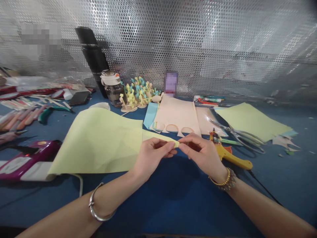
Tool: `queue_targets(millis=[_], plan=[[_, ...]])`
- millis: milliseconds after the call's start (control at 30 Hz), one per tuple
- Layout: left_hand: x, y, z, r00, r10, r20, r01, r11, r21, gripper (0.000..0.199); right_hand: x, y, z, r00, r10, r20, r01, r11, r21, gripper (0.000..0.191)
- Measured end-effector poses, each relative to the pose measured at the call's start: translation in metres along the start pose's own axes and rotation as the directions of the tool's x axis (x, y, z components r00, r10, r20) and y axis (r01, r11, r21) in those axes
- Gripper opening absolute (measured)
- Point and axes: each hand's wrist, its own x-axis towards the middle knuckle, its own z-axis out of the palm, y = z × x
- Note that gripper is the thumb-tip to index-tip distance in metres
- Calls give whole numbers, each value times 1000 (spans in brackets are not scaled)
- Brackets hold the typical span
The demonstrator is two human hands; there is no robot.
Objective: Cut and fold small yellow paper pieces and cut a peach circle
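Note:
Over the middle of the blue table, my left hand (153, 154) is closed, its thumb and fingers pinching a narrow piece of pale yellow paper (176, 144). The fingertips of my right hand (203, 154) are pinched together on the other end of that piece. To the left lies a large curled sheet of pale yellow paper (104, 145). A yellow strip (151, 134) runs from its right edge behind my left hand; I cannot tell whether the two are joined. Beyond my hands is a peach sheet with cut-outs (177, 114).
By my right wrist lie a yellow glue gun (234, 158) and scissors (241, 134). More yellow sheets (252, 120) are behind them. Small paper flowers on stands (138, 94), a drink bottle (113, 89) and a black flask (92, 56) stand at the back. A purple power strip (29, 158) is left.

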Motion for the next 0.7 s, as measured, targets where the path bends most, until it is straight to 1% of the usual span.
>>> queue_targets(millis=[133, 233, 367, 467, 567, 700], plan=[[-1, 1, 1, 1000, 19, 7, -19, 999, 37, 20, 0, -2, 0, 999, 30, 20, -30, 999, 18, 17], [-2, 1, 2, 999, 34, 1, -34, 998, 60, 21, 1, -3, 0, 1000, 18, 17, -18, 1000, 14, 16], [-1, 0, 1, 999, 38, 23, -39, 997, 69, 20, 0, -3, 1, 1000, 3, 7, -3, 1000, 6, 13], [-1, -1, 0, 999, 28, 31, -29, 999, 41, 18, 1, -4, 1, 1000, 10, 3, -10, 1000, 17, 12], [0, -3, -1, 998, 14, 64, -13, 1000, -14, 18, 1, -5, 2, 1000, 27, 7, -28, 999, 41, 13], [-1, -3, -1, 994, -45, 96, 57, 991, -121, 18, 1, -5, 1, 997, 69, 16, -70, 995, 74, 14]])
